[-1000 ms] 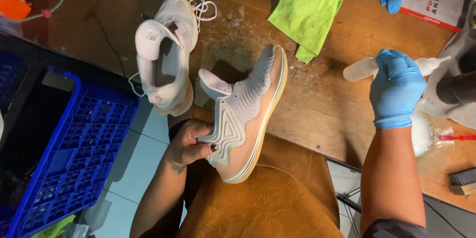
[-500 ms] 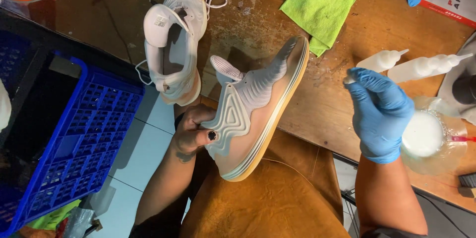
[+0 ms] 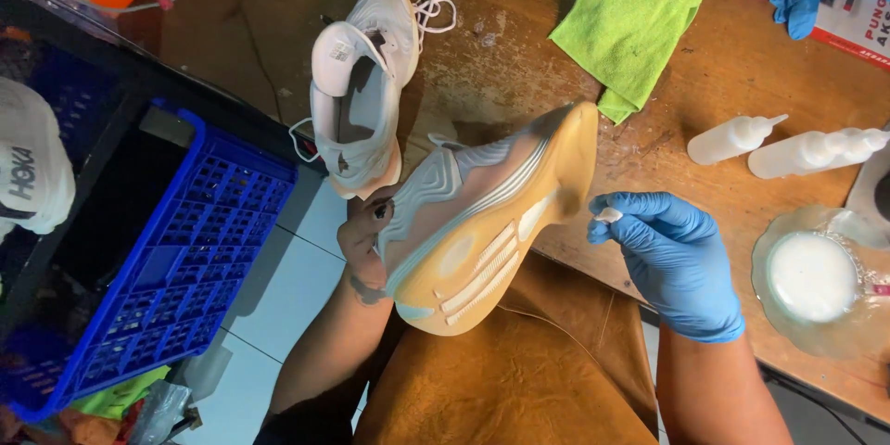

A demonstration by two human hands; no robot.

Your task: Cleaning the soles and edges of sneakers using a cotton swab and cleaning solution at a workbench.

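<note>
Fingers (image 3: 375, 222) of your left hand (image 3: 363, 243) are gripping the shoe (image 3: 487, 213); your gloved right hand (image 3: 675, 260) is pinching a white swab (image 3: 609, 215) beside its sole.

— How's the light?
— Bright and warm over the wooden table (image 3: 742, 65); the sneaker sole (image 3: 491, 241) glows, and the sneaker casts a shadow onto the wood behind it.
— And the left side?
— Dim. The blue crate (image 3: 167, 269) sinks into darkness. Focus is fairly crisp, with slight softness at the edges.
</note>
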